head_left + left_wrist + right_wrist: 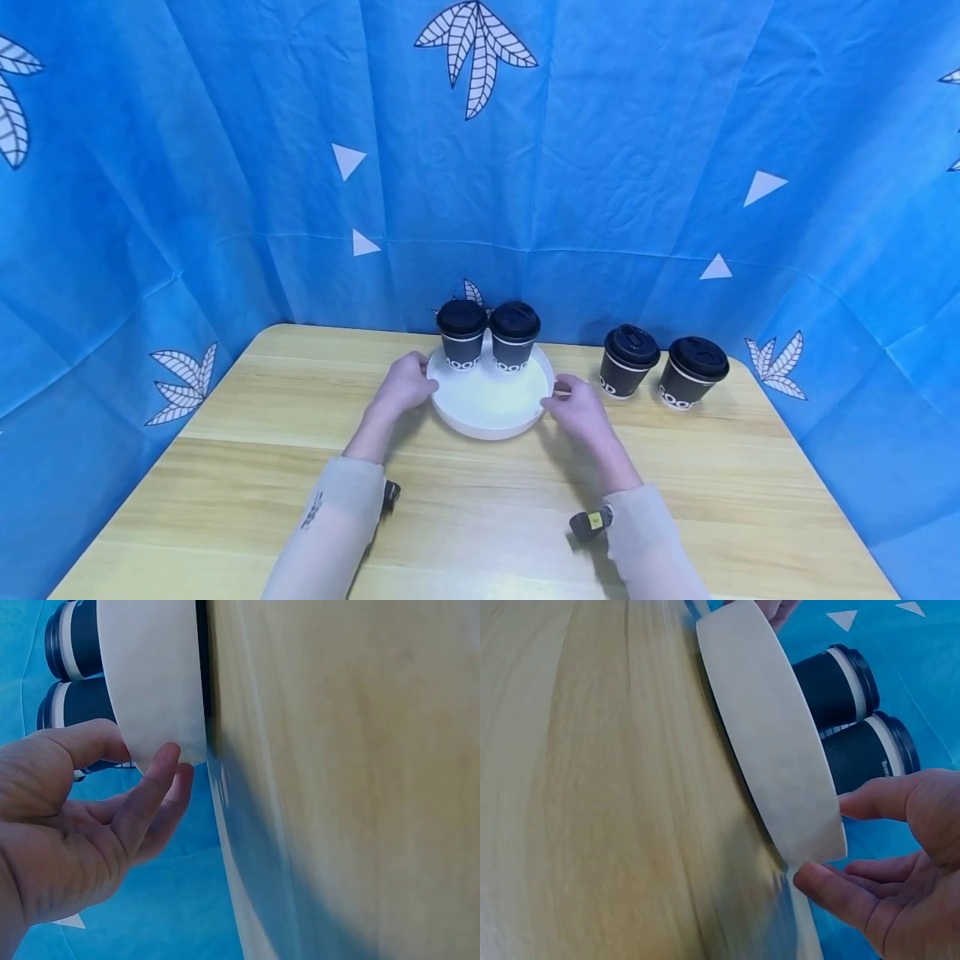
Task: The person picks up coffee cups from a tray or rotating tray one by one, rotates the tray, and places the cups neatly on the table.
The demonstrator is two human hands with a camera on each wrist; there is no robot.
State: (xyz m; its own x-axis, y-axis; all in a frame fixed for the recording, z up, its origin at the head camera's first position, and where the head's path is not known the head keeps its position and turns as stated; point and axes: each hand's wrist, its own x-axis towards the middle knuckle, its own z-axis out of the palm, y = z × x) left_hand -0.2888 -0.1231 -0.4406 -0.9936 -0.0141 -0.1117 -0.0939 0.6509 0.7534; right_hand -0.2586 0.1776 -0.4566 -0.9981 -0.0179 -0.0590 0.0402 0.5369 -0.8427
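Left hand, head view: the left hand (403, 383) is partly closed and holds one side of the round white tray (491, 408).
Right hand, head view: the right hand (579, 408) is partly closed too and holds the other side.
Tray, head view: it is between the two hands, over the wooden table (480, 508).
Cups on tray: one black coffee cup (462, 337) stands nearer the left hand, and another coffee cup (513, 340) nearer the right hand, both upright with black lids.
Cups on table: a third coffee cup (628, 362) is just right of the right hand; a fourth coffee cup (690, 375) is farther right.
Blue cloth: the leafy blue cloth (637, 150) hangs beyond both hands.
Left thumb, left wrist view: it is on the rim, with bent fingers at the tray's low edge.
Right thumb, right wrist view: it is on the rim; a fingertip is by the bottom edge, but I can't tell if it touches.
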